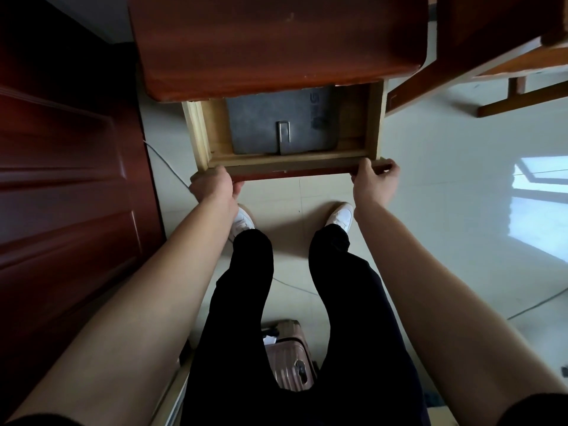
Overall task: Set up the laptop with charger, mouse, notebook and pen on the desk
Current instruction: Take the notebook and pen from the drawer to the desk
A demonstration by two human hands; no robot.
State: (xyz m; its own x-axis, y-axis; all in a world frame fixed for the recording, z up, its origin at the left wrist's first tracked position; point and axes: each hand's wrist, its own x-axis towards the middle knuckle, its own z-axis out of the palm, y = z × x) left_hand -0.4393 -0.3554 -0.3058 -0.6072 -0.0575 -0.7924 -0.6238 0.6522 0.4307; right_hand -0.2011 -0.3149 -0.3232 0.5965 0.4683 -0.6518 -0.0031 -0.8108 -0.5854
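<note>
A reddish-brown wooden desk (276, 41) fills the top of the head view. Its pale wooden drawer (199, 133) is pulled out below the desktop edge. Inside lies a grey laptop sleeve (255, 124) with a flap and clasp; its far part is hidden under the desktop. My left hand (212, 186) grips the left end of the drawer's dark front panel (295, 173). My right hand (375, 179) grips the right end of the same panel. No charger, mouse, notebook or pen is visible.
A dark red door (61, 164) stands at the left. A wooden chair (491, 66) is at the upper right. A pink suitcase (289, 358) sits on the pale tiled floor behind my legs. A thin cable (166, 162) runs along the floor by the door.
</note>
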